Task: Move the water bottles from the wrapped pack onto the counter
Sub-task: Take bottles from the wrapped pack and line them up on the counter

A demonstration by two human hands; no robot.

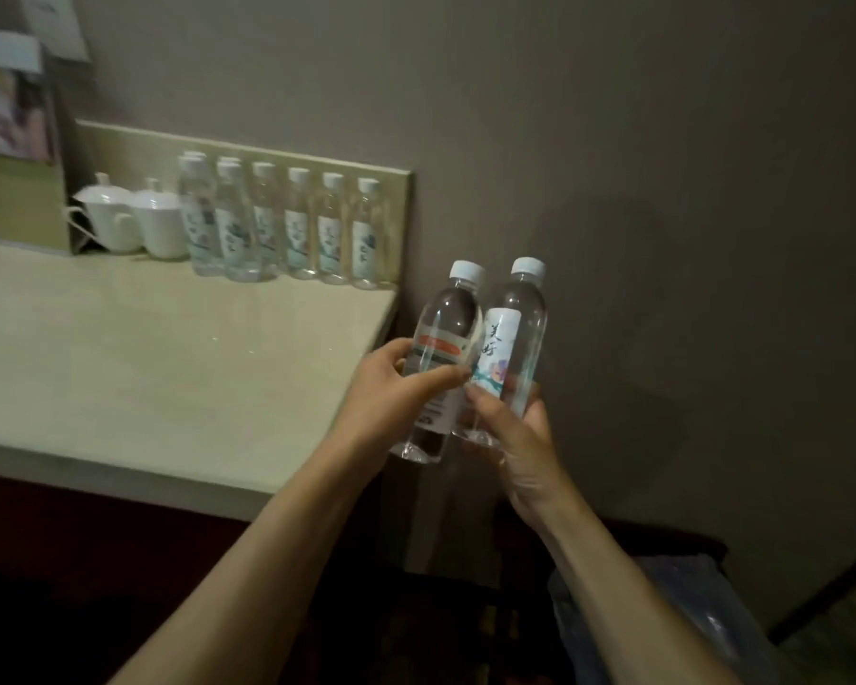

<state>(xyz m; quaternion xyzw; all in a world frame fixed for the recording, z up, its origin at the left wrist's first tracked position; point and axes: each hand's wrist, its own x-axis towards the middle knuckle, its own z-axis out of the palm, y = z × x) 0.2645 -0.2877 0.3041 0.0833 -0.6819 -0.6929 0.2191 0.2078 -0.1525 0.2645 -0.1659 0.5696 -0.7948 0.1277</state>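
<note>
Clear bottles (446, 358) near-upright, caps tilted right, one per hand (391, 388)

You see clear bottles (287, 224) with white caps (468, 270) and white labels (497, 351) printed in teal and purple, white cups (134, 220) at the cream counter's (144, 363) back edge, and a grey wall (614, 140).

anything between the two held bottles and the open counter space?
Nothing visible. The left hand and right hand hold two water bottles just off the counter's right edge. The surface beside them is bare; the bottle row and white lidded cups stand along the back.
</note>
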